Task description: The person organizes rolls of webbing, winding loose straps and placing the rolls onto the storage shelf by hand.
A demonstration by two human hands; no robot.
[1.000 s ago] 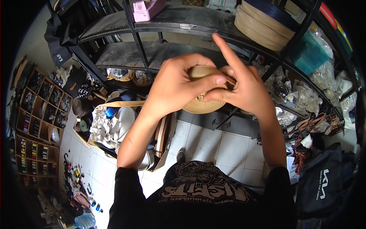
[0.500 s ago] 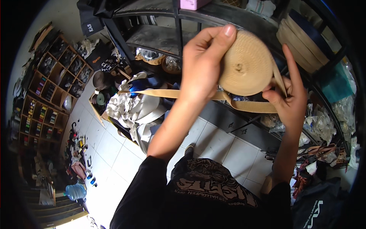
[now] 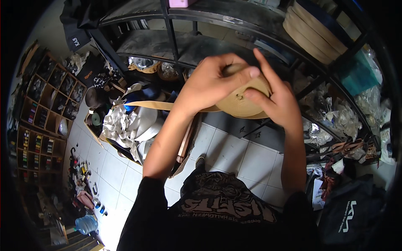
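A thick coil of tan webbing strap [image 3: 240, 103] is held up between my two hands in front of the shelf. My left hand [image 3: 217, 81] grips its upper left side, thumb lying across the flat face. On the right edge, my right hand [image 3: 276, 98] clasps the coil with its thumb on the face and index finger stretched up past the rim. From the coil a loose length of the strap [image 3: 153, 105] runs left behind my left wrist toward a box heaped with white strap [image 3: 121, 125]. Part of the coil's upper rim is hidden by my fingers.
A black metal shelf rack [image 3: 197, 45] stands ahead, with large beige and navy rolls [image 3: 314, 31] at its upper right. Plastic-wrapped goods [image 3: 335, 117] fill the right side. A wooden cubbyhole cabinet [image 3: 46, 108], a blue water jug [image 3: 86, 224] and scattered items lie left.
The coil has moved lower and to the left. My right hand has come in from the trailing strap onto the coil's right side, and the hanging loop beneath it no longer shows.
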